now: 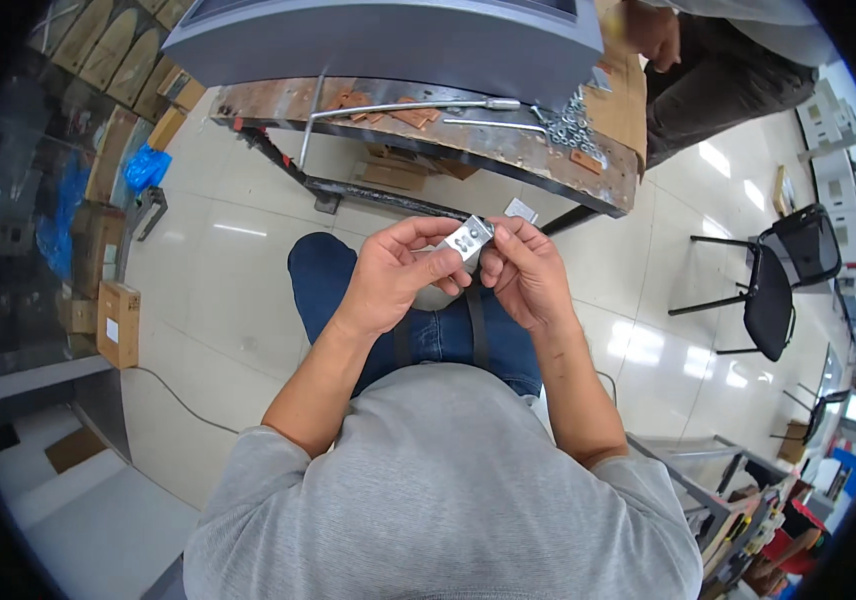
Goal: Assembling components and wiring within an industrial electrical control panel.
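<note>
A small silver metal bracket (467, 238) with several holes in its face is held above my lap. My left hand (385, 278) grips it between thumb and fingers from the left. At the bracket's right end, the thumb and fingertips of my right hand (530, 278) are closed on its edge. Any small part between those right fingertips is hidden. Beyond my hands stands a worn workbench (368, 150), with a long-handled socket wrench (418, 106) and a thin metal rod (493, 125) lying on it.
A large grey metal cabinet (388, 45) rests on the bench, beside loose nuts and washers (570, 122) and copper-coloured plates (414, 115). Another person's hand (656, 38) is at the far right. A black chair (773, 285) stands right; a cardboard box (119, 325) left.
</note>
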`<state>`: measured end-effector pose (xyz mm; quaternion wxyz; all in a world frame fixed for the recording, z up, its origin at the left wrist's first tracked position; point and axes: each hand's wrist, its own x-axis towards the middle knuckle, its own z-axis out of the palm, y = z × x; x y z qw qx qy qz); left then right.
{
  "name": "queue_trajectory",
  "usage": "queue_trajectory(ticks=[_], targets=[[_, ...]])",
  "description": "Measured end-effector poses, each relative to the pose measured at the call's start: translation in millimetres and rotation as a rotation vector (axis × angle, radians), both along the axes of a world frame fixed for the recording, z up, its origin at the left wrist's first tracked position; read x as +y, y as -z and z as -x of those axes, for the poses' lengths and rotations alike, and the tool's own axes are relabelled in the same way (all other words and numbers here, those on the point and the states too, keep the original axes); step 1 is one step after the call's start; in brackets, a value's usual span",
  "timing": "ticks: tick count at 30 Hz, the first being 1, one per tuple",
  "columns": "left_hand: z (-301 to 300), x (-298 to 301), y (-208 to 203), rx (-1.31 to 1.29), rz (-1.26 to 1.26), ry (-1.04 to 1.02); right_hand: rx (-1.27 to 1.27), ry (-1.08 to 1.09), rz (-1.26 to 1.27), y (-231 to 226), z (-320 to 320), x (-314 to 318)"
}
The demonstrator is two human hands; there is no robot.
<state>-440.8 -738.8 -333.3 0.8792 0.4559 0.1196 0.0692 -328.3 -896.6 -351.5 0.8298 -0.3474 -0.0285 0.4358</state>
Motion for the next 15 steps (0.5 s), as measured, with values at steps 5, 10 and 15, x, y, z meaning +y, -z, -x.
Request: queue_trajectory(ticks=[5, 10, 15], targets=[[-8.9, -9.6, 1.5, -0.008, -0.037, 0.061, 0.039, -0.020, -0.066, 3.1, -4.5, -10.8], [-19.9, -16.2, 1.0, -0.005, -0.143, 0.052, -0.046, -0.050, 0.022, 1.0, -15.3, -15.7], [-23.6, -20.9, 1.7, 0.005, -0.227, 0.042, -0.093, -0.032, 0.102, -0.6, -18.6, -18.1]])
